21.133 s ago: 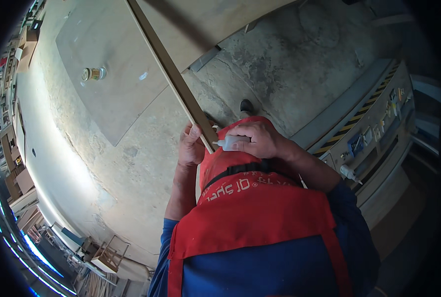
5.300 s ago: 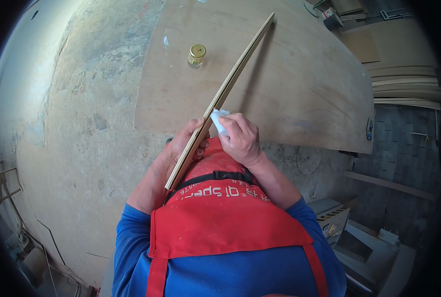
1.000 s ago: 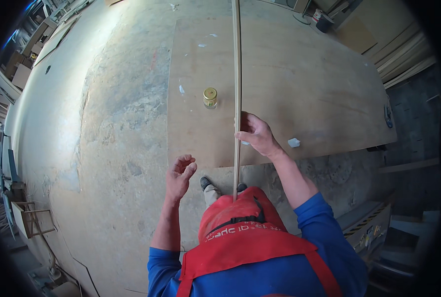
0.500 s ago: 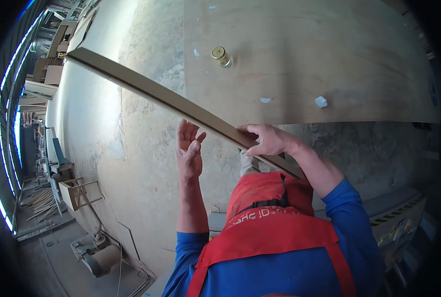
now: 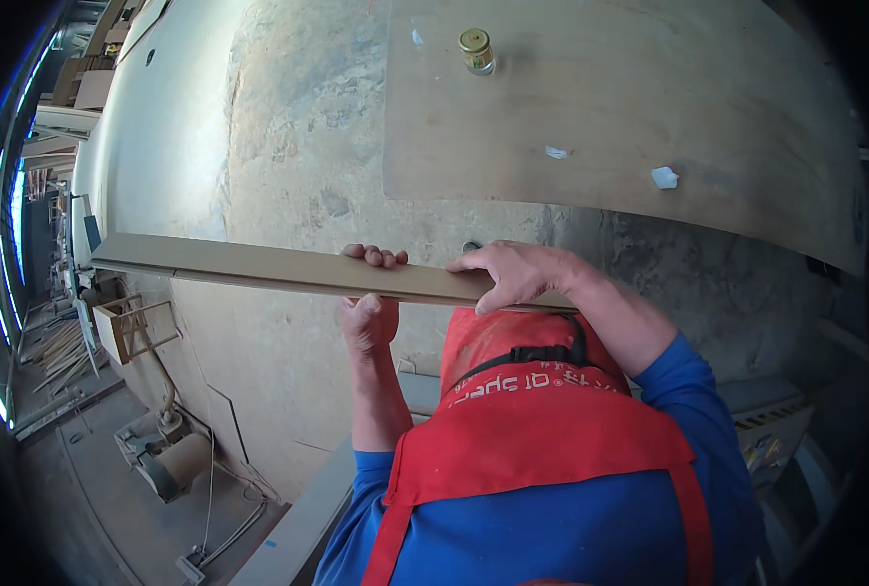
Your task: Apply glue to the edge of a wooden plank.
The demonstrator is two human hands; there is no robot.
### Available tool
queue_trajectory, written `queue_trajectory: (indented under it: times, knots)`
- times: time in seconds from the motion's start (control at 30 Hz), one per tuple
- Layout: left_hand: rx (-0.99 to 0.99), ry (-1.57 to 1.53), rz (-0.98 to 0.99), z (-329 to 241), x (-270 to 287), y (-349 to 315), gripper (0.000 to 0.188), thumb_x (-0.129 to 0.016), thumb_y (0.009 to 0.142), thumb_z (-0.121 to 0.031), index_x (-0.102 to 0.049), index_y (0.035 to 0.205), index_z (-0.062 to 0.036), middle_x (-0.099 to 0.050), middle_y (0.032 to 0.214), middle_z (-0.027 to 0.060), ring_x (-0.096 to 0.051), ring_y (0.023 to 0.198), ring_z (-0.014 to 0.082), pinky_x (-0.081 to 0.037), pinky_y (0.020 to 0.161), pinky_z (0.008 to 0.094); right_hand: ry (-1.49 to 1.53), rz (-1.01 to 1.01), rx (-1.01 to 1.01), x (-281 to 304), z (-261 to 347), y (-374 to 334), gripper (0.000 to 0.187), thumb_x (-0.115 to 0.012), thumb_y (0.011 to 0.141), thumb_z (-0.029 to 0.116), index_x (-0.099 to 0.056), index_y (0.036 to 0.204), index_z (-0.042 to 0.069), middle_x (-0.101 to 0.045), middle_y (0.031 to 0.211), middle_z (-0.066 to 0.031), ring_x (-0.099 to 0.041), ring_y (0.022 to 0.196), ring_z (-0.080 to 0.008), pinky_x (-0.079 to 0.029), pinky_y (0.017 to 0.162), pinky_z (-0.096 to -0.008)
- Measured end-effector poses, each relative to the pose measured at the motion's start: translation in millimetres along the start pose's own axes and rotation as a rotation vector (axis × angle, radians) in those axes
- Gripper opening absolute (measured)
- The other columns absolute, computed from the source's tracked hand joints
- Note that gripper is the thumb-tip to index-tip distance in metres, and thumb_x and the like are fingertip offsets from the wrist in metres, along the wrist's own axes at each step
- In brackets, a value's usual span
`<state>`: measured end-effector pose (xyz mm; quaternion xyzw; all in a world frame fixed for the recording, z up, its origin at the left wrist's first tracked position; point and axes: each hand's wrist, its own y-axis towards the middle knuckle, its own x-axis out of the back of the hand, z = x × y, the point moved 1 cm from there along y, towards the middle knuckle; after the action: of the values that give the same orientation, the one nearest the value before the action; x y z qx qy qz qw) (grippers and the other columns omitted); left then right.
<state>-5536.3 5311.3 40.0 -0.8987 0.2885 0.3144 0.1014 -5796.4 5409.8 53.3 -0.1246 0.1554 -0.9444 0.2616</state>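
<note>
A long, narrow beige board (image 5: 259,268) with a mitred far-left end lies crosswise in front of my body. My left hand (image 5: 370,293) grips it from below near its middle, fingertips curled over the far edge and thumb on the near edge. Further right, my right hand (image 5: 520,273) clasps the board from above, thumb at the near edge and fingers reaching to the far edge. The board's right end is partly hidden behind my right hand and forearm.
A wide brown tabletop panel (image 5: 610,107) spreads ahead to the right. On it stand a gold-lidded glass jar (image 5: 476,52) and a crumpled white piece (image 5: 665,178), with a white scrap (image 5: 556,152). A motor-like machine (image 5: 173,464) and a wooden frame (image 5: 117,332) are at lower left.
The board has swung from a steep slant to nearly level across me, its left end coming nearer. My left hand, apart from it before, has closed around it; the right kept hold.
</note>
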Motion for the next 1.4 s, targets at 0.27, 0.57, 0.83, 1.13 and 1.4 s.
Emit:
queue_trajectory:
  times: [0.27,0.57,0.83,1.13,1.4]
  knots:
    - [-0.067,-0.165,-0.152,-21.4,48.6,-9.0,0.075,-0.086,0.077,-0.019,-0.051,0.144,-0.0127,-0.056,0.117,0.0028,-0.057,0.110,0.0214,-0.044,0.115,0.0465,-0.007,0.083,-0.038,-9.8,23.5,68.5,0.074,-0.081,0.079,0.026,-0.061,0.146,0.000,-0.072,0.133,-0.0210,-0.070,0.121,-0.0304,-0.053,0.107,-0.0384]
    - [-0.194,-0.414,-0.329,-33.2,109.2,-14.2,0.060,-0.080,0.081,-0.018,-0.053,0.134,-0.0124,-0.056,0.111,0.0028,-0.056,0.103,0.0215,-0.043,0.111,0.0452,0.023,-0.092,-0.084,-3.4,24.2,87.6,0.064,-0.084,0.084,0.030,-0.066,0.139,0.002,-0.073,0.130,-0.0181,-0.071,0.118,-0.0287,-0.054,0.105,-0.0396]
    - [-0.317,-0.460,-0.366,-70.9,143.5,-20.2,0.053,-0.081,0.081,-0.016,-0.055,0.126,-0.0090,-0.057,0.104,0.0040,-0.055,0.101,0.0215,-0.042,0.105,0.0434,0.349,-1.213,-0.072,74.8,-80.3,-57.9,0.023,-0.075,0.102,0.016,-0.072,0.119,0.000,-0.076,0.105,-0.0046,-0.069,0.090,-0.0086,-0.055,0.082,-0.0242]
    - [-0.469,-0.327,-0.479,-64.4,107.5,-17.0,0.046,-0.080,0.081,-0.017,-0.053,0.117,-0.0059,-0.053,0.098,0.0040,-0.052,0.096,0.0211,-0.041,0.102,0.0428,0.594,-1.725,-0.756,75.2,-292.1,-217.2,0.031,-0.085,0.091,0.017,-0.067,0.112,0.003,-0.067,0.085,-0.0012,-0.057,0.068,-0.0065,-0.047,0.061,-0.0229]
    - [-0.489,-0.220,-0.496,-54.0,39.0,4.6,0.039,-0.079,0.082,-0.016,-0.050,0.107,-0.0085,-0.050,0.094,0.0035,-0.050,0.094,0.0205,-0.040,0.102,0.0427,0.459,-1.786,-0.550,92.2,-350.4,-191.9,0.091,-0.091,0.080,0.007,-0.041,0.155,-0.006,-0.060,0.139,-0.0164,-0.065,0.114,-0.0228,-0.055,0.096,-0.0354]
